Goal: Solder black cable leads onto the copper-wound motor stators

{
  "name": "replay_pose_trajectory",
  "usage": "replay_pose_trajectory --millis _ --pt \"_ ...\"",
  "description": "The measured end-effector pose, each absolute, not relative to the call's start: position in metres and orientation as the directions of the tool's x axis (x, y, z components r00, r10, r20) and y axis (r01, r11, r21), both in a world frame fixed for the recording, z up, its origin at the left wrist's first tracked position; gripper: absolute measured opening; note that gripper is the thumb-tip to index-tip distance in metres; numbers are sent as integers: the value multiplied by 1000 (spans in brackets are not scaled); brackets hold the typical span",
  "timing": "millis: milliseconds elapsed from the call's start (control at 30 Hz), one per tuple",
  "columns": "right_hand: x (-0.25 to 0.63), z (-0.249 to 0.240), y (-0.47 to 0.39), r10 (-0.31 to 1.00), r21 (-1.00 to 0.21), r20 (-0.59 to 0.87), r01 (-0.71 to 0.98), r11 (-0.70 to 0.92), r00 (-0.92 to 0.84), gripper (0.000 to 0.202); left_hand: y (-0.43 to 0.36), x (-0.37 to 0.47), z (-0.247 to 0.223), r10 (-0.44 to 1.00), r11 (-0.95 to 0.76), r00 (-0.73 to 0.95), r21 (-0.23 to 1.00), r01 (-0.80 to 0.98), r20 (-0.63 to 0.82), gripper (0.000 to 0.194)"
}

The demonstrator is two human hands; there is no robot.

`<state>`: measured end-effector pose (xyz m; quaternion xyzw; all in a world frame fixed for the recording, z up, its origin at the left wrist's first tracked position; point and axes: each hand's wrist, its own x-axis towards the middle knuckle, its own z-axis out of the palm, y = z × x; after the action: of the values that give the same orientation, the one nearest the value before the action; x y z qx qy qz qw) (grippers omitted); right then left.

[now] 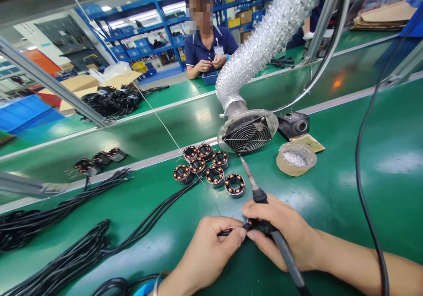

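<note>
My left hand (214, 249) pinches the end of a black cable (225, 232) between thumb and fingers. Thin wires show at its fingertips. Across my right hand (284, 230) lies a soldering iron (280, 245), its tip pointing up and away towards the fan. The same hand's thumb and index finger meet the left fingertips around a small dark part with copper colour (251, 222), mostly hidden by the fingers. Just beyond the hands stand several copper-wound stators (235, 186) on the green bench, thin wire ends sticking out of them.
A round fume extractor fan (247, 136) hangs on a silver duct (261, 45) behind the stators. To its right are a tub of shavings (296, 159) and a soldering iron stand (294, 125). Bundled black cables (76, 256) cover the left. A co-worker (211, 49) sits opposite.
</note>
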<state>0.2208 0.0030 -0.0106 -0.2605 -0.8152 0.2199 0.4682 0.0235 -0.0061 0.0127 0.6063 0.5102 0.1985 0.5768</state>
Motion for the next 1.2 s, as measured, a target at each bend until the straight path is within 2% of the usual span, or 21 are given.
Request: replay_pose_trajectory --millis 133,300,333,400,500,600,700,800,933,1000,1067,1200 --pt "219 -4 3 659 -660 564 209 722 -497 26 -7 24 19 880 31 401 872 488 -255 24" --pt "211 -9 -7 711 -642 573 316 699 -408 22 -25 25 16 904 -125 411 846 518 -117 24" --pt "209 -11 -8 706 -621 588 338 707 -396 22 -31 24 14 900 -96 416 873 479 -130 27" --pt "208 -16 -9 690 -586 614 364 723 -383 20 -40 23 11 872 75 429 932 355 -234 36" --pt "213 -19 -6 655 -551 645 354 756 -394 21 -33 17 7 807 364 439 918 159 -396 38" --pt "221 -17 -2 661 -545 629 373 751 -410 27 -6 10 1 822 465 353 884 39 -448 37" --pt "225 -12 -6 726 -632 564 359 687 -394 38 16 8 -8 866 479 170 878 -17 -470 43" --pt "225 -11 -10 721 -676 557 280 682 -412 36 22 9 -15 920 388 30 920 54 -390 42" --pt "227 -16 4 657 -552 682 362 751 -321 26 21 12 -15 986 165 -62 956 242 -155 32" --pt "227 -23 19 619 -464 719 444 766 -315 26 23 14 -13 996 74 9 925 373 -84 36" --pt "223 -30 33 599 -397 713 493 774 -366 28 24 15 -10 990 21 113 866 500 -89 47" --pt "209 -42 51 614 -386 632 494 779 -474 33 21 13 -8 974 -1 188 820 573 -130 52"
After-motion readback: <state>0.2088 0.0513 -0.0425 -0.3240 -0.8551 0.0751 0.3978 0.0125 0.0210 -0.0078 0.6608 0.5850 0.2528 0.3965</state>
